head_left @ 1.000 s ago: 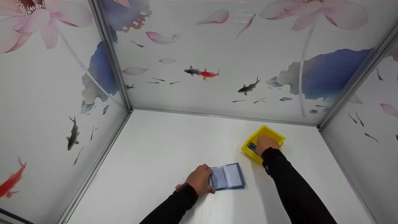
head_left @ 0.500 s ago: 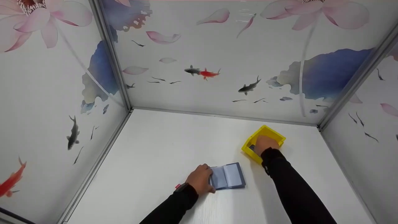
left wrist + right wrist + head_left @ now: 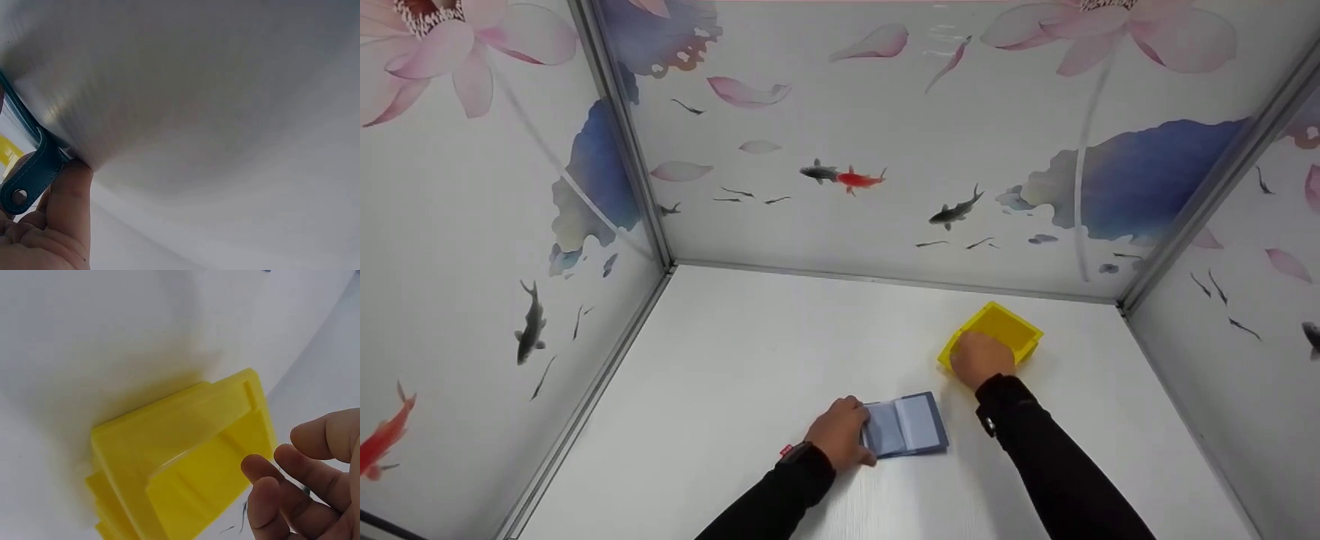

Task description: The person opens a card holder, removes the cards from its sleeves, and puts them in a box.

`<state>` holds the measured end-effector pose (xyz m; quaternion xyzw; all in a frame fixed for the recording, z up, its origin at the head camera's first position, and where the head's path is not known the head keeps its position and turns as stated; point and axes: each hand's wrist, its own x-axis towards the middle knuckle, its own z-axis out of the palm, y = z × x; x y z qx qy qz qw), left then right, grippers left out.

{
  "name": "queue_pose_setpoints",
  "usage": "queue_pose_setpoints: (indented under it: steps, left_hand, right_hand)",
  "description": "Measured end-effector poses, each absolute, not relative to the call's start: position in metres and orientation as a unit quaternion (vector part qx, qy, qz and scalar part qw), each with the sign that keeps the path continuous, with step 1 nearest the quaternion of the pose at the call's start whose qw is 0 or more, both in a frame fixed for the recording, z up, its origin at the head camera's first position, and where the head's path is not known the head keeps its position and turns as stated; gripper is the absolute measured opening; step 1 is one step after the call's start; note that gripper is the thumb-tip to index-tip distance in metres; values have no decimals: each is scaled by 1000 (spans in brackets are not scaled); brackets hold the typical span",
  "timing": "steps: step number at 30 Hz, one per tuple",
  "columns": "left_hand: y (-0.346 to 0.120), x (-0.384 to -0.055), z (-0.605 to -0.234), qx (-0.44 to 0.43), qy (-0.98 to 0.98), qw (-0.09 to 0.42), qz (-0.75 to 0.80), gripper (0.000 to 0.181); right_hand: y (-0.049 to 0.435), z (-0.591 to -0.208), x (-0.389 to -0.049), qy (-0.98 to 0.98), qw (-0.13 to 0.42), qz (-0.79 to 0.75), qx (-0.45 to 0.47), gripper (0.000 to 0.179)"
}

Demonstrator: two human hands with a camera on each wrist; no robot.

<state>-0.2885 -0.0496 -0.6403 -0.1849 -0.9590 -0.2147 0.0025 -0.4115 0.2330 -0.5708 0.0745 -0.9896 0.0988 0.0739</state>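
Note:
A small blue card holder lies spread on the white table, pale plastic sleeves facing up. My left hand grips its left edge, thumb at the near corner. In the left wrist view, the teal strap of the holder, with a round hole in its end, sticks out beside the thumb. Over the left side of a yellow bin is my right hand. The right wrist view shows its loosely curled fingers beside the bin's rim, with nothing visible between them.
The bin stands on the white table near the back right, behind and to the right of the card holder. White wall panels printed with fish and lotus flowers enclose the table at the back and both sides, joined by grey metal edging.
My right hand has shifted left and toward me within the bin's outline, covering the spot where a dark blue item showed earlier. The left hand and card holder have stayed in place.

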Motion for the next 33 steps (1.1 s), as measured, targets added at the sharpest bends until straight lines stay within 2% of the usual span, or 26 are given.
queue_pose_setpoints:
  steps: [3,6,15,18,28,33]
  left_hand:
    - [-49,-288,-638,-183,-960,-1,-212,61]
    - [-49,-287,-636,-183,-959,-1,-214,61]
    - [-47,-288,-635,-187,-962,-10,-199,62]
    - [-48,-288,-634,-187,-963,-16,-195,65]
    - [-49,-290,-636,-198,-962,-6,-189,70]
    - [-50,-289,-631,-206,-959,-5,-196,70]
  right_hand:
    - [223,-571,-400,-985,89,119,90,18]
    - [213,-572,-388,-980,81,151,100,14]
    - [184,-580,-353,-967,-26,237,86,12]
    - [176,-587,-344,-965,-46,244,89,12]
    - [158,-610,-320,-944,-28,248,215,26]
    - [153,-616,-316,-942,-41,241,231,34]
